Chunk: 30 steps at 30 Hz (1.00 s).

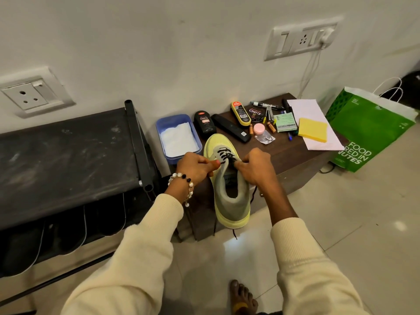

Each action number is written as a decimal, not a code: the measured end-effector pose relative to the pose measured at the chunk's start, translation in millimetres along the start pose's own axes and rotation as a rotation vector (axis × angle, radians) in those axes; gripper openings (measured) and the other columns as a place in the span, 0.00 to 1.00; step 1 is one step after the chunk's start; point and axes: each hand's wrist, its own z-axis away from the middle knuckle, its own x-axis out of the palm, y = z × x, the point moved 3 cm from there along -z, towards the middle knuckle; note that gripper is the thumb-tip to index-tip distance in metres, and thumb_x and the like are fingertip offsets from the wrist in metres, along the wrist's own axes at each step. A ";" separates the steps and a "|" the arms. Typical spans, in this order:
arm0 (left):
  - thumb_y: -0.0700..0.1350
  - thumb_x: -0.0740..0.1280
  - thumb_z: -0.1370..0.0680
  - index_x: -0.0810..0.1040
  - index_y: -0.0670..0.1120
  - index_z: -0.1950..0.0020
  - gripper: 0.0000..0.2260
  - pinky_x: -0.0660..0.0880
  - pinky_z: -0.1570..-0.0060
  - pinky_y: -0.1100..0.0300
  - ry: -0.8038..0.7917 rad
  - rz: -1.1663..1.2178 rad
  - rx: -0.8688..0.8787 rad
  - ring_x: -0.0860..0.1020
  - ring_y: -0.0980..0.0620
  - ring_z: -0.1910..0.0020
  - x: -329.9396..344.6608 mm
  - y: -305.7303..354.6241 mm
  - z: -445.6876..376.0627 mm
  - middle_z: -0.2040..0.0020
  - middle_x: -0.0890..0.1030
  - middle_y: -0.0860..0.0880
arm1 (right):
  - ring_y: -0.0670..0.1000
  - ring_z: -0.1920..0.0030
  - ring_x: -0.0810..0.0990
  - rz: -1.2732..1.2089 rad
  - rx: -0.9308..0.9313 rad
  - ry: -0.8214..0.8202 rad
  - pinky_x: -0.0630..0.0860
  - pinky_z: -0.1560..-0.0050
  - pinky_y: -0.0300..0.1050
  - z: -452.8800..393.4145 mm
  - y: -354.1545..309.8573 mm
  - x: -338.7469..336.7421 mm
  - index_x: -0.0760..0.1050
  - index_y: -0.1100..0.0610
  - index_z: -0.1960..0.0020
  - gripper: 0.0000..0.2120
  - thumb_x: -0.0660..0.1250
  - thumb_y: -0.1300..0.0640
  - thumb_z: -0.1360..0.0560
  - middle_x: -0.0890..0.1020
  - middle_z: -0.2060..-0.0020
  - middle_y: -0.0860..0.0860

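A yellow-green sneaker [229, 201] with a grey tongue lies toe-away on the front of a low dark brown table [293, 155], its heel hanging over the edge. Black laces [226, 155] cross its upper part. My left hand [195, 167], with a bead bracelet on the wrist, pinches the lace at the shoe's left side. On the right side my right hand [254, 169] grips the other lace strand. Loose lace ends dangle below the table edge.
Behind the shoe stand a blue tub of white powder [179, 137], shoe polish bottles [204, 123], a black brush [230, 130], a pink jar, markers, yellow sponge [312, 131] and paper. A black shoe rack [68, 160] stands left, a green paper bag [368, 130] right. My bare foot [242, 296] is on the tiled floor.
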 end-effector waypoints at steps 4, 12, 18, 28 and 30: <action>0.55 0.72 0.27 0.85 0.45 0.57 0.13 0.70 0.64 0.60 0.056 -0.182 0.020 0.75 0.53 0.65 -3.5 1.0 -3.3 0.62 0.82 0.47 | 0.54 0.57 0.80 -0.039 0.004 0.017 0.81 0.55 0.54 -1.6 5.6 1.9 0.79 0.60 0.52 0.15 0.69 0.48 0.27 0.80 0.55 0.57; 0.51 0.70 0.24 0.83 0.44 0.62 0.12 0.68 0.64 0.59 0.183 0.243 -0.234 0.70 0.52 0.70 -5.6 -11.2 -5.9 0.69 0.79 0.50 | 0.49 0.67 0.77 -0.235 0.042 -0.045 0.78 0.66 0.46 9.9 1.2 2.1 0.78 0.63 0.60 0.14 0.72 0.51 0.28 0.79 0.66 0.54; 0.51 0.68 0.23 0.81 0.44 0.62 0.14 0.62 0.72 0.62 0.188 0.356 -0.244 0.65 0.53 0.74 1.9 -15.3 -2.1 0.73 0.71 0.50 | 0.46 0.76 0.66 -0.628 0.167 -0.067 0.62 0.76 0.39 10.7 23.4 -11.1 0.80 0.63 0.61 0.08 0.70 0.59 0.26 0.80 0.68 0.57; 0.47 0.67 0.21 0.81 0.43 0.61 0.12 0.66 0.77 0.64 0.196 0.545 -0.334 0.68 0.55 0.77 7.2 -22.7 0.2 0.71 0.77 0.50 | 0.47 0.74 0.73 -0.645 0.299 0.046 0.67 0.75 0.39 11.1 30.0 -10.3 0.78 0.61 0.58 0.05 0.67 0.60 0.24 0.80 0.68 0.54; 0.45 0.68 0.22 0.80 0.41 0.61 0.10 0.66 0.78 0.66 0.200 0.626 -0.350 0.69 0.56 0.79 3.6 -20.1 5.1 0.72 0.77 0.49 | 0.47 0.73 0.72 -0.702 0.308 0.053 0.67 0.75 0.39 19.4 28.6 -16.1 0.78 0.60 0.59 0.05 0.67 0.61 0.24 0.79 0.69 0.54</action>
